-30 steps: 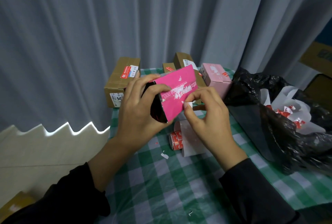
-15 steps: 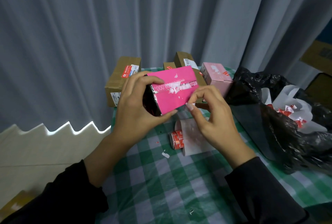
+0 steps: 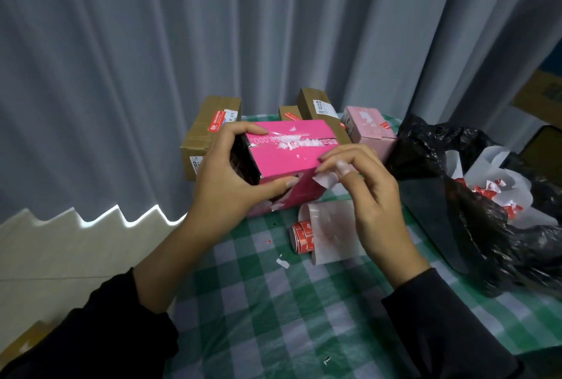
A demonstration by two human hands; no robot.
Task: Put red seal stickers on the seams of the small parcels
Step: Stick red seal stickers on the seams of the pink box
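Note:
A bright pink box (image 3: 289, 153) with white lettering and torn tape marks is held above the checked table. My left hand (image 3: 231, 184) grips its left end, thumb along the lower front edge. My right hand (image 3: 362, 193) pinches a small pale sticker piece (image 3: 327, 179) at the box's right front edge. Below the box lies a roll of red seal stickers (image 3: 301, 238) with its pale backing strip (image 3: 330, 232) unrolled.
Brown cardboard parcels (image 3: 209, 135) (image 3: 316, 107) and a pale pink box (image 3: 368, 126) stand at the table's far edge by the grey curtain. A black rubbish bag (image 3: 474, 214) with peeled paper scraps fills the right side. Small paper bits lie on the green checked cloth (image 3: 273, 311).
The pink box has turned from tilted to nearly level and come lower. My right hand moved from its front face to its right edge, now pinching a pale sticker piece.

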